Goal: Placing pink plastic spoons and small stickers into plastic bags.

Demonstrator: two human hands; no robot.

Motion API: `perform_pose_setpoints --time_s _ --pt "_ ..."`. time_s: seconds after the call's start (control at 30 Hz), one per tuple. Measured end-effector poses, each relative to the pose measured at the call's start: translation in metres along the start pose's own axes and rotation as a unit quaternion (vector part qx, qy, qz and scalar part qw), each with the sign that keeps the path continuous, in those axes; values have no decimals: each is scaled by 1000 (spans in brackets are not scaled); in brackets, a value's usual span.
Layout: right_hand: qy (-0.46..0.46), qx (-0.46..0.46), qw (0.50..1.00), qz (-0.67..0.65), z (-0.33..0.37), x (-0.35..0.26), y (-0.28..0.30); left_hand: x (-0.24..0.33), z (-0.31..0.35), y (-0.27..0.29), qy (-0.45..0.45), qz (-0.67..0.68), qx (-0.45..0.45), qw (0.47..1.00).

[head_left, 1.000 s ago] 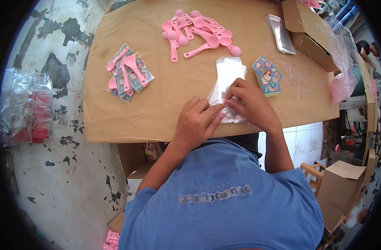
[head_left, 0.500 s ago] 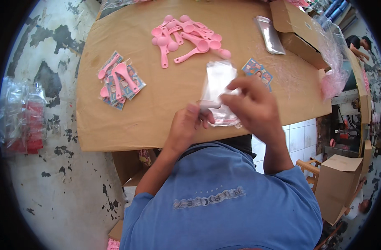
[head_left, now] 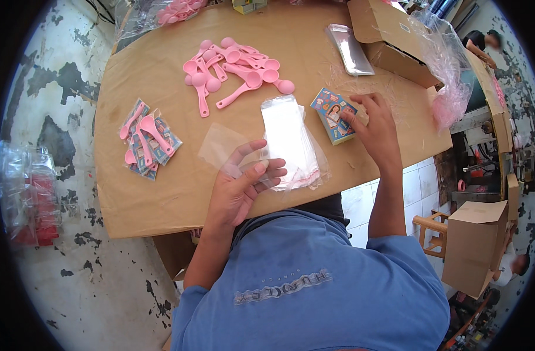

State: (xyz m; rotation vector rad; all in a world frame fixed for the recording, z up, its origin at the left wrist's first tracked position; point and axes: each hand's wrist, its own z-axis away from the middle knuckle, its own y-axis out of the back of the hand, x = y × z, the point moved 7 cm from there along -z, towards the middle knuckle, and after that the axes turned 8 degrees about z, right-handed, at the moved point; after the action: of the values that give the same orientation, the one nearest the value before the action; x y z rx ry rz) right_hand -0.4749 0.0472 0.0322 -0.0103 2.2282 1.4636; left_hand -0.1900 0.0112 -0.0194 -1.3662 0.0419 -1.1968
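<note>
Clear film (head_left: pixel 219 144) (thin) is pinched in left hand (head_left: pixel 238 190), right hand (head_left: pixel 377 127) spread at cards (head_left: pixel 326 109).

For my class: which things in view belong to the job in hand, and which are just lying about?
Apparently in the job:
clear bag, in the left hand
bag stack
card stack, at the right hand
loose pink spoons
bagged spoons with cards

Seemingly lying about:
wooden stool
tall cardboard box
crumpled clear plastic
</note>
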Motion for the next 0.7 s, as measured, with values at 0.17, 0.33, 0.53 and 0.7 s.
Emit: perform_pose_setpoints --time_s 0.17,0.33,0.53,0.7 --pt "-21 -4 998 -63 1 1 -8 -1 -4 15 -58 -11 77 995" --pt "-35 64 993 -92 5 -5 2 13 -9 32 -152 -25 79 985" --pt "-57 -48 922 -379 44 -39 -21 31 -2 33 -205 32 111 972" --pt "-107 -279 835 -462 68 -91 -55 33 1 30 -206 33 103 973"
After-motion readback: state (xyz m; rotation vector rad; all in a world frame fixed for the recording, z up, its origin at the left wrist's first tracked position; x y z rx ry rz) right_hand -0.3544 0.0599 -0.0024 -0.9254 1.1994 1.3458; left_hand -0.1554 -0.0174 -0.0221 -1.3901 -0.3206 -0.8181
